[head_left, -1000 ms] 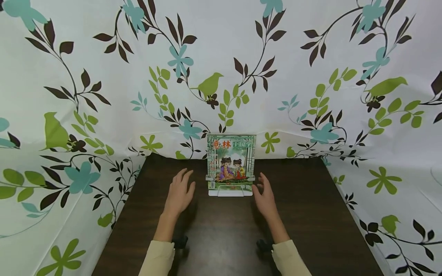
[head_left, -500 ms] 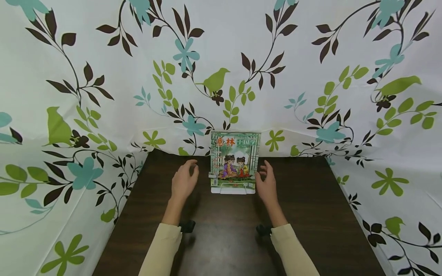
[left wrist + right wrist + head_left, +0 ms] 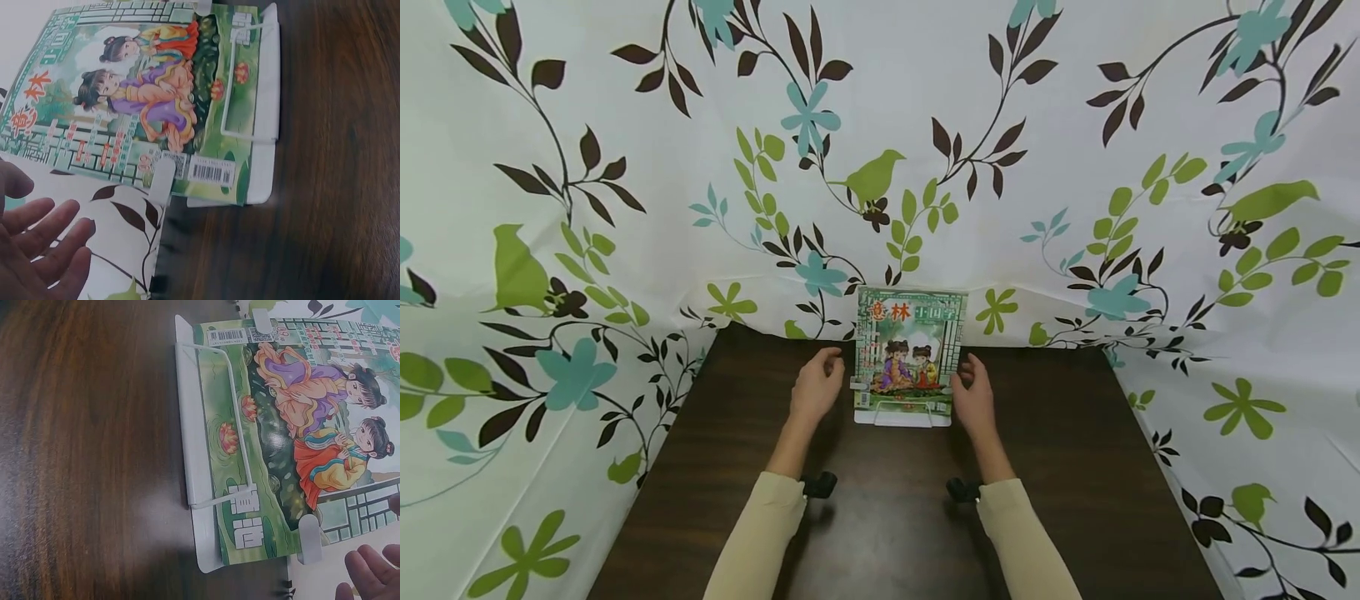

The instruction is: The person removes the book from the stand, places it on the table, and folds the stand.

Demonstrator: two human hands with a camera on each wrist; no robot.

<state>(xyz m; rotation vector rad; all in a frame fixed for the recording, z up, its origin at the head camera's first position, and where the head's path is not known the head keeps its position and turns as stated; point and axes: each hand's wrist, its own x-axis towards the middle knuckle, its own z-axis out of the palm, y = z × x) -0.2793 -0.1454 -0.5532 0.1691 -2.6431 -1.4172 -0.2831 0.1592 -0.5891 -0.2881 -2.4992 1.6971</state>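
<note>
A green magazine (image 3: 908, 350) with two drawn children on its cover stands propped on a white book stand (image 3: 891, 418) at the back of the table. In the left wrist view, a white side clip (image 3: 163, 181) and a wire bar (image 3: 226, 106) cross its front. My left hand (image 3: 817, 385) is beside the magazine's left edge, fingers relaxed and apart from it. Close by the right edge is my right hand (image 3: 974, 398), its thumb overlapping the edge in the head view. In the right wrist view its loosely bent fingers (image 3: 369, 569) show near the other clip (image 3: 310, 539).
The dark wood table (image 3: 880, 508) runs up to a white wall covering (image 3: 647, 167) printed with leaves, birds and flowers, which also rises at both sides. Black wrist straps (image 3: 820, 485) with cameras sit at the cuffs of my cream sleeves (image 3: 760, 533).
My left hand has moved in toward the magazine's left edge, and its fingers have bent more. My right hand remains near the right edge. The head view has shifted slightly.
</note>
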